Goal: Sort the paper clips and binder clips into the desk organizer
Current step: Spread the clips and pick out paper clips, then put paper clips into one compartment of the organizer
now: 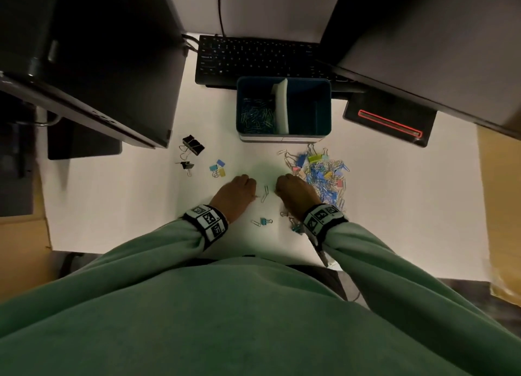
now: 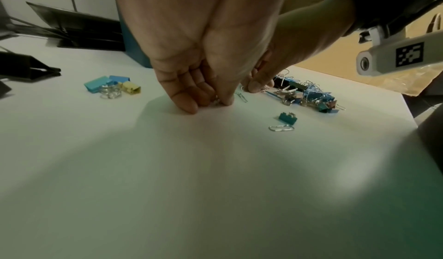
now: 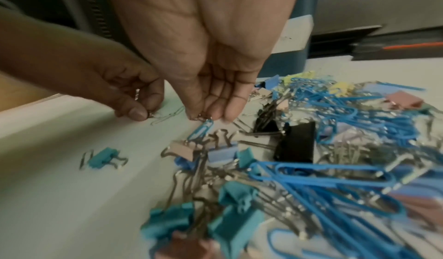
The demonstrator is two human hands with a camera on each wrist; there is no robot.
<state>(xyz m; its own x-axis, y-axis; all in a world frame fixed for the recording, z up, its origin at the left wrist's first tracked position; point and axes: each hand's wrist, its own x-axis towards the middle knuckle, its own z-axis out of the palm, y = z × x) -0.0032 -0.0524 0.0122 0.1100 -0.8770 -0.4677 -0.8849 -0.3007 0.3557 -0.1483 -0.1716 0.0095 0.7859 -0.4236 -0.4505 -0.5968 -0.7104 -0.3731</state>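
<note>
White worktop [image 1: 112, 206] fills the head view, with a keyboard [image 1: 253, 58] behind the desk organizer [image 1: 283, 137] — paper clips already lie in its left compartment [image 1: 258, 116], the right looks bare. The mixed pile [image 1: 324, 175] is kept beside the right hand [image 1: 293, 191], within easy reach; some binder clips [image 1: 218, 167] are set apart beyond the left hand [image 1: 236, 189]. From the left wrist, the left fingers [image 2: 189, 102] are seen curled, pinching small silver clips against the surface. From the right wrist, the right fingers [image 3: 230, 111] are pressed together, pinching a clip at the pile's edge — probably gathering paper clips first.
</note>
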